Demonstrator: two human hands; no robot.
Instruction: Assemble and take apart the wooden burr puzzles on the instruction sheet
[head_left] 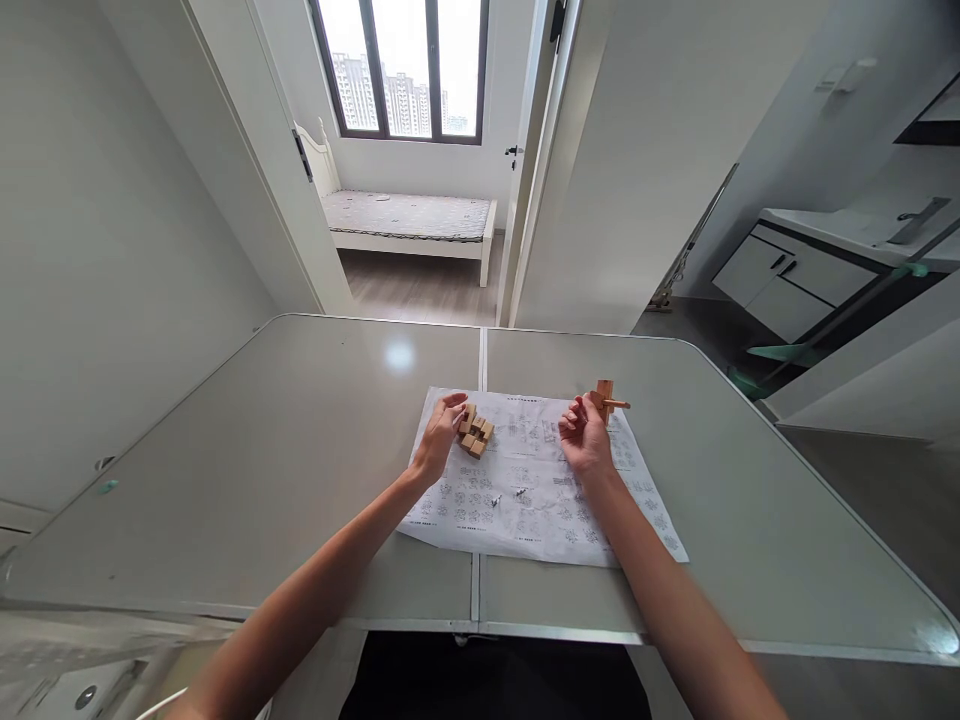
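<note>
My left hand rests on a printed paper sheet, its fingertips pinched on a small wooden piece at the edge of a cluster of loose wooden blocks. My right hand is raised slightly above the sheet, palm up, fingers curled around a partly joined wooden block assembly with a thin peg sticking out to the right. Two small dark bits lie on the sheet between my wrists.
The sheet lies on a grey folding table with a centre seam. Beyond the far edge an open doorway shows a bed under a window. A cabinet with a sink stands at the right.
</note>
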